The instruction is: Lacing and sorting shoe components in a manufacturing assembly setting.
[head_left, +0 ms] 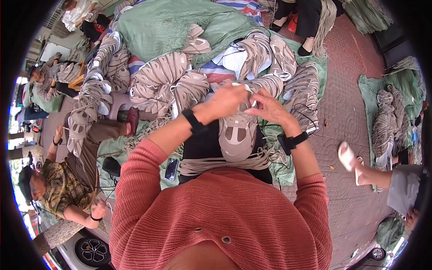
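A beige and grey shoe upper [237,137] lies over my lap, its perforated toe pointing toward my body. Above its upper end is my left hand [227,101], smeared by motion, so its fingers and anything in them are unclear. Close by on the right, my right hand [271,108] has thumb and forefinger curled together in a pinch beside the lacing area. Whatever lies between those fingertips is too small to make out. A bundle of beige shoelaces [218,165] runs across my thighs, below the toe.
Fanned stacks of shoe uppers [159,76] lie ahead, with more uppers [302,92] at the right. Green sheeting [157,29] covers the far ground. A phone [171,169] rests by my left thigh. At the left sits a person [58,189]; a sandalled foot [360,168] is at the right.
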### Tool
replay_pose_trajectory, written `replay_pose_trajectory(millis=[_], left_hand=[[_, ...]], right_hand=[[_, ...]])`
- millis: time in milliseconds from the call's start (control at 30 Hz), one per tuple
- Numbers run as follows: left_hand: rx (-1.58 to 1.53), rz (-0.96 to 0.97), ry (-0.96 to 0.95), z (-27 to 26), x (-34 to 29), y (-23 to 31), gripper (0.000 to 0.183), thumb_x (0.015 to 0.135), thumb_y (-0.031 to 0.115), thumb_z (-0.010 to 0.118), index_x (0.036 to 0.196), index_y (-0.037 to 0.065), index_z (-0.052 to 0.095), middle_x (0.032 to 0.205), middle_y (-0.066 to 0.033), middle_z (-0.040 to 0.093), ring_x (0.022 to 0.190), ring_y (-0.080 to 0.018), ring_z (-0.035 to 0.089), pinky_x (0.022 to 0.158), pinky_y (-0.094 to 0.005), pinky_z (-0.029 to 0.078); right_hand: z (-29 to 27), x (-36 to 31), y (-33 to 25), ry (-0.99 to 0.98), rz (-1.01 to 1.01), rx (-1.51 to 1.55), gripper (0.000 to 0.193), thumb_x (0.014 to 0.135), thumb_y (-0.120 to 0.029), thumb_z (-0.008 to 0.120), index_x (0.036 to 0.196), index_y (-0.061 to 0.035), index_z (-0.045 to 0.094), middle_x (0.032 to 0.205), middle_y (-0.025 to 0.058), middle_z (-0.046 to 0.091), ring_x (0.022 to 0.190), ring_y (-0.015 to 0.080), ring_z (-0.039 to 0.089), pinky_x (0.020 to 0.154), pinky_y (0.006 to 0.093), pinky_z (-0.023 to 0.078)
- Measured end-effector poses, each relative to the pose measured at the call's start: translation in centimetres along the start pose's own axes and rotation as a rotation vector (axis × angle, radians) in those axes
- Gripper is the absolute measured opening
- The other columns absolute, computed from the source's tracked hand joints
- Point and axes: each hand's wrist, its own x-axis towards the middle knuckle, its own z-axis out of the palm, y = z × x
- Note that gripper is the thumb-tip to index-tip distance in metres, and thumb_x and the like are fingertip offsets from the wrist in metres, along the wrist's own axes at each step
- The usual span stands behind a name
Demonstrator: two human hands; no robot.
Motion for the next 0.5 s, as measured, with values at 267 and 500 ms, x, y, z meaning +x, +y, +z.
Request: replay_pose_trajectory(millis=[267,500], left_hand=[[0.928,-0.776,0.578,-23.9,-14.8,-20.8,0.017,0.08,0.015,0.051,0.096,0.012,0.054,0.084,-0.01,0.059,0.073,-0.032,0.061,0.063,-0.0421,0.048],[0.895,-0.59,0.636,-32.1,-18.7,-20.6,0.015,0.085,0.019,0.053,0.094,0.007,0.058,0.089,-0.017,0.057,0.082,-0.0348,0.055,0.07,-0.0421,0.045]], right_hand=[[1.0,-0.5,-0.2,0.046,-0.066,-0.089,0.021,0.088,-0.032,0.051,0.087,-0.0113,0.054,0.089,0.0112,0.042,0.081,0.0305,0.053,0.069,0.0389,0.042],[1.0,-0.3,-0.2,0.031,-0.044,-0.205,0.019,0.089,-0.031,0.047,0.093,-0.0138,0.056,0.094,0.0124,0.043,0.084,0.0324,0.053,0.072,0.0403,0.043]])
